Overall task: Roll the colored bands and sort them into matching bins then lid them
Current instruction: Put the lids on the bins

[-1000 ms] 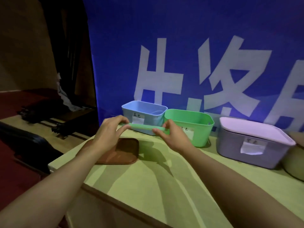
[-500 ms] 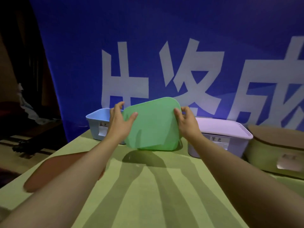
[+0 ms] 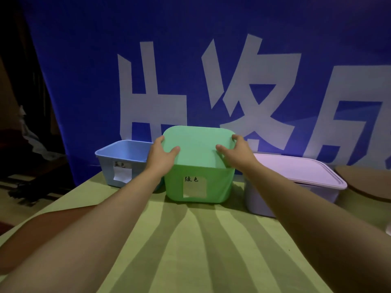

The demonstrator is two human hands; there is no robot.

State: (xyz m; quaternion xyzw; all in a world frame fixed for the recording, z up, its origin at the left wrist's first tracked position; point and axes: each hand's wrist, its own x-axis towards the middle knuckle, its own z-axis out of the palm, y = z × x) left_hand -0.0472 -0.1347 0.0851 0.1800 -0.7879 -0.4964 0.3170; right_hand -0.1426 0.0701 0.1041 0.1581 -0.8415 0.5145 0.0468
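Note:
A green lid [image 3: 197, 145] lies over the top of the green bin [image 3: 215, 188], which carries a white paper label. My left hand [image 3: 161, 156] grips the lid's left edge and my right hand [image 3: 236, 153] grips its right edge, thumbs on top. Left of it stands a blue bin [image 3: 121, 159] with no lid on it. Right of it stands a purple bin [image 3: 292, 199] with its purple lid [image 3: 300, 170] on. The inside of the green bin is hidden by the lid. No bands are in view.
All three bins stand at the back of a yellow-green table [image 3: 201, 250], against a blue banner with white characters. A brown lid [image 3: 48, 223] lies on the table at the left under my forearm. Another brown lid [image 3: 368, 187] shows at the far right.
Both hands lifted the green lid from low on the table at the left, carried it tilted to the right, and lowered it flat onto the green bin.

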